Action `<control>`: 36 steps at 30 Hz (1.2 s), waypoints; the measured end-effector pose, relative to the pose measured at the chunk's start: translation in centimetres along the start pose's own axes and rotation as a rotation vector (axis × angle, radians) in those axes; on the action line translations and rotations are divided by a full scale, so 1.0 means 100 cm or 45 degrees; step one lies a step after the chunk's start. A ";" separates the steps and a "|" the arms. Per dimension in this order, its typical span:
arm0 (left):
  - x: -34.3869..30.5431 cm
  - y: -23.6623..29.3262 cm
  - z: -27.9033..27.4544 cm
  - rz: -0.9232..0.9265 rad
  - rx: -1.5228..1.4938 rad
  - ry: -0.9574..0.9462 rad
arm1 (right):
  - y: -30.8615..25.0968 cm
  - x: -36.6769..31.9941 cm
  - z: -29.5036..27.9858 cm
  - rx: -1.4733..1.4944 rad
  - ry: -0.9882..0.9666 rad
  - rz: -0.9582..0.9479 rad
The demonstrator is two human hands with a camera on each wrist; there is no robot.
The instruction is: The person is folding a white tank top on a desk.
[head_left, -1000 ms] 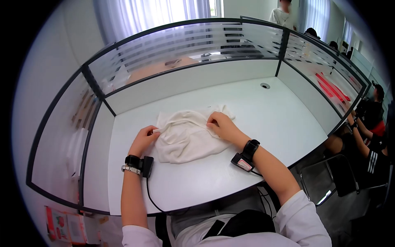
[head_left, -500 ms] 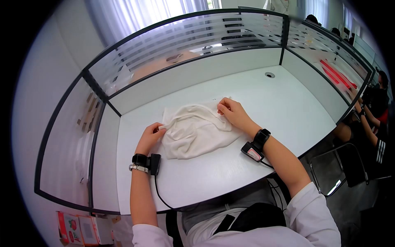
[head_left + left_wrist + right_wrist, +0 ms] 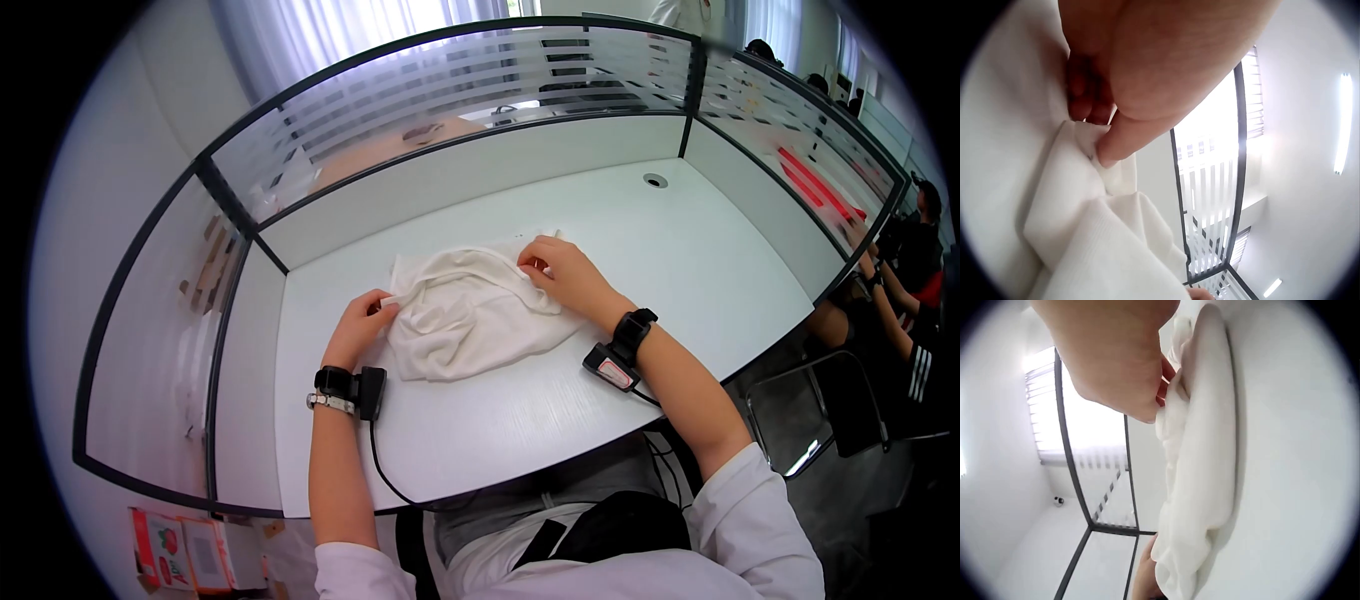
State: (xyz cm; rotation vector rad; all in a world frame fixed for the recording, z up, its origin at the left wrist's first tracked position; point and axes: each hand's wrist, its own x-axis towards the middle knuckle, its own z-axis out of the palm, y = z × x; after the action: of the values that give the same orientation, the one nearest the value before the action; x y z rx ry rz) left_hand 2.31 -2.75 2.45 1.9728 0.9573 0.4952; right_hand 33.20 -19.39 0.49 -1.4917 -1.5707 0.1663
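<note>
A white cloth (image 3: pixel 470 325) lies rumpled on the desk, with a curved fold along its far side. At its left edge the left hand (image 3: pixel 362 325) pinches a corner between thumb and fingers; in the left wrist view this hand (image 3: pixel 1141 81) has its thumb on top of the cloth (image 3: pixel 1079 206). The right hand (image 3: pixel 572 278) pinches the cloth's far right part with curled fingers. From the right wrist view, the fingertips of that hand (image 3: pixel 1116 362) go in behind folds of the cloth (image 3: pixel 1204 444) and are partly hidden.
The white desk (image 3: pixel 700 270) is bordered by low partitions (image 3: pixel 390 190) with striped glass. A cable hole (image 3: pixel 655 181) is at the far right. A cable (image 3: pixel 385 470) hangs from the left wrist device. A chair (image 3: pixel 820 400) stands right; a box (image 3: pixel 180 550) is lower left.
Compared with a second ago, the right hand and the cloth's right part sit farther right in the view, which has also shifted. In the last half second the right hand moved slightly left.
</note>
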 end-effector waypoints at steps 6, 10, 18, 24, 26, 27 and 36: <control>0.004 -0.002 0.003 0.002 -0.029 0.029 | -0.002 0.007 0.003 -0.294 -0.130 -0.342; 0.003 -0.003 0.003 -0.012 -0.056 0.035 | 0.002 0.008 0.009 -0.335 -0.207 -0.408; 0.002 -0.001 0.003 -0.007 -0.049 0.044 | 0.004 0.009 0.016 -0.420 -0.242 -0.452; 0.003 -0.001 0.002 0.021 -0.025 0.027 | 0.002 0.005 0.015 -0.406 -0.208 -0.445; 0.002 -0.001 0.002 0.015 -0.021 0.036 | 0.000 0.003 0.011 -0.325 -0.182 -0.383; 0.003 -0.002 0.002 0.017 -0.016 0.034 | -0.002 0.003 0.008 -0.324 -0.177 -0.382; 0.005 -0.005 0.000 0.004 0.035 0.029 | 0.003 0.002 0.002 0.183 -0.008 0.039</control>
State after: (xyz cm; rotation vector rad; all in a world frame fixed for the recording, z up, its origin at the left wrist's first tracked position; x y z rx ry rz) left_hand 2.45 -2.19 2.02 1.9974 0.9800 0.5103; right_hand 33.33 -19.08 0.27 -1.4047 -1.5090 0.2962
